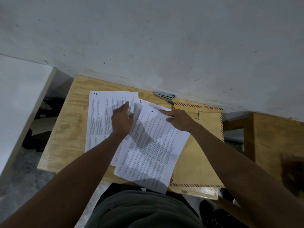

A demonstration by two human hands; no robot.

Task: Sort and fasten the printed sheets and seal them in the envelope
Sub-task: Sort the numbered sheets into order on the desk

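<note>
The printed sheets lie fanned over the middle of the small plywood table [69, 129], each with a handwritten number in its top corner. The sheet marked 1 [153, 145] sits uppermost, slanting from the centre down towards six o'clock, where its lower edge overhangs the table. Under it peeks a sheet marked 5 [141, 104], and at about ten o'clock lies the sheet marked 6 [100, 119], squarer to the table.

The left hand [122, 121] rests with fingers spread and fairly straight where sheet 6 meets the slanted ones, gripping nothing that I can see. The right hand [178, 119] presses the top right corner of sheet 1, index finger straight and pointing towards nine o'clock; the other fingers look tucked, and I cannot tell whether they pinch the paper.

The brown envelope [202, 145] with its striped border lies at three o'clock, partly under the sheets. A stapler [165, 96] sits at twelve o'clock against the wall [148, 38].

To my eye, sorting is under way. It would go best by reading each number, sliding sheets flat, stacking in order, and pulling the overhanging page back onto the table.
</note>
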